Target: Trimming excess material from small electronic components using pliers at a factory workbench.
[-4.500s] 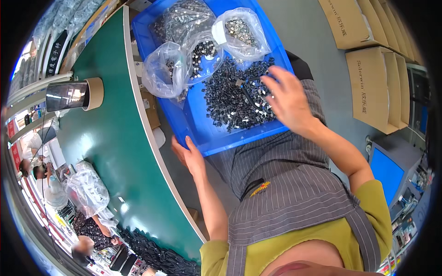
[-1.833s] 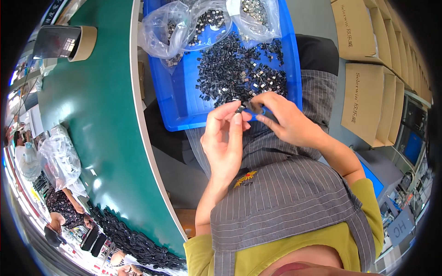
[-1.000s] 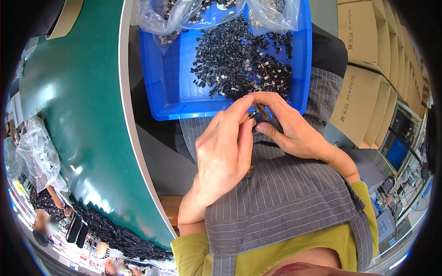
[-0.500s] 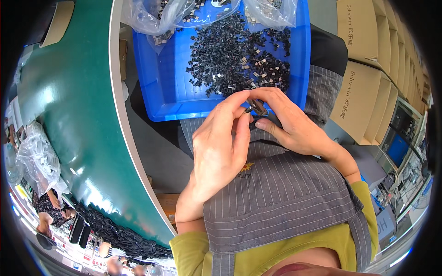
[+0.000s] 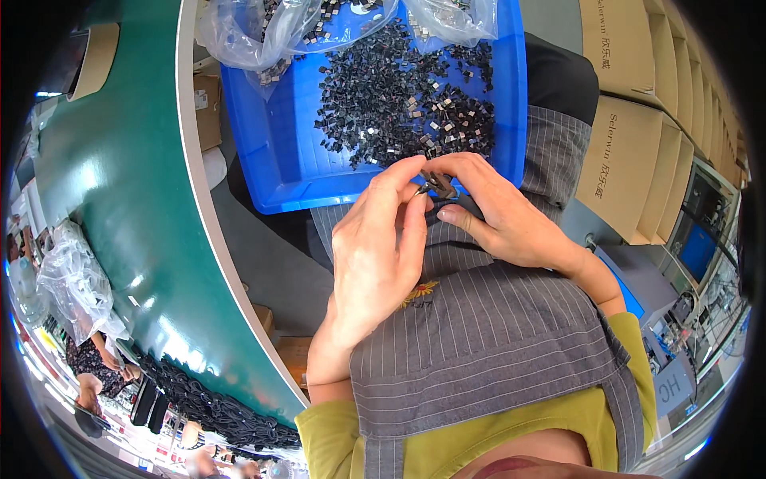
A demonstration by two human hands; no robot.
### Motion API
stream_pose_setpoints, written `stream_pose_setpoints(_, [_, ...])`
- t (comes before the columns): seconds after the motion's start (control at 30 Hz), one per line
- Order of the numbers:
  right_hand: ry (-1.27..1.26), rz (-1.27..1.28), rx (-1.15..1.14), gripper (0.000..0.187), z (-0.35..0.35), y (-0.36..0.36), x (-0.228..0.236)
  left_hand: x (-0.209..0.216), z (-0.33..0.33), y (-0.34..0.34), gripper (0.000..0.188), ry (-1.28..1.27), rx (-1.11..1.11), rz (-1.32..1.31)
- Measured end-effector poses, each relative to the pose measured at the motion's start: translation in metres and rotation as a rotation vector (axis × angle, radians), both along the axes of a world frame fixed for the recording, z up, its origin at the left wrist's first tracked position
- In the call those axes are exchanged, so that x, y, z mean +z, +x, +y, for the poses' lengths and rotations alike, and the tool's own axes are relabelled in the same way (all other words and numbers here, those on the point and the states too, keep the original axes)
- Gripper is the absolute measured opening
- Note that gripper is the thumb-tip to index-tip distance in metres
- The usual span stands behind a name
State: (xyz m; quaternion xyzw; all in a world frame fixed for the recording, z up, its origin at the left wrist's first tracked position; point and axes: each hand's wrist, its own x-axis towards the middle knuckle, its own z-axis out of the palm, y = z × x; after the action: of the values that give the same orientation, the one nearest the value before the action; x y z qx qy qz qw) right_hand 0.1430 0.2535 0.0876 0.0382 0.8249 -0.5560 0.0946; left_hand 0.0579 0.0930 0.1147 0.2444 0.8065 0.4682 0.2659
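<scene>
My left hand [image 5: 375, 247] has its thumb and fingertips closed on a small dark piece with a shiny tip [image 5: 423, 190]. Opposite it, my right hand [image 5: 507, 215] curls its fingers round a dark, blocky piece [image 5: 441, 185] whose kind I cannot make out. Both sets of fingertips meet over my lap, at the near edge of a blue plastic tray [image 5: 275, 180]. Inside the tray lies a heap of small black parts [image 5: 375, 96], several with silvery metal ends. The fingers partly hide what they hold.
Clear plastic bags [image 5: 239, 36] of similar parts lie at the tray's far end. A green table [image 5: 120, 199] runs along the left, bearing a bundle of black cables [image 5: 215, 407]. Cardboard boxes [image 5: 630, 168] stand at right. Another person [image 5: 100, 367] is at lower left.
The tray and boxes have shifted slightly in view. My hands stay together in nearly the same place, and the dark pieces between the fingertips have turned a little.
</scene>
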Motion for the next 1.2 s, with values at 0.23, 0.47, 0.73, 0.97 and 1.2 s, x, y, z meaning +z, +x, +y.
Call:
stream_pose_setpoints(0.23, [0.048, -0.108, -0.050, 0.034, -0.004, 0.004, -0.001, -0.007, 0.005, -0.004, 0.031, 0.029, 0.021, -0.097])
stream_pose_setpoints(0.47, [0.042, -0.089, -0.035, 0.036, 0.001, 0.004, -0.001, -0.007, 0.008, -0.011, 0.029, 0.070, -0.006, -0.221])
stream_pose_setpoints(0.73, [0.027, -0.017, -0.051, 0.035, -0.001, 0.002, -0.002, -0.005, 0.009, -0.012, 0.030, 0.079, -0.006, -0.213])
stream_pose_setpoints(0.97, [0.020, -0.019, -0.075, 0.035, 0.000, 0.002, -0.001, -0.002, 0.008, -0.011, 0.030, 0.048, -0.002, -0.222])
stream_pose_setpoints(1.2, [0.051, -0.045, -0.061, 0.035, 0.002, 0.003, 0.001, -0.005, 0.009, -0.011, 0.029, 0.053, -0.015, -0.213])
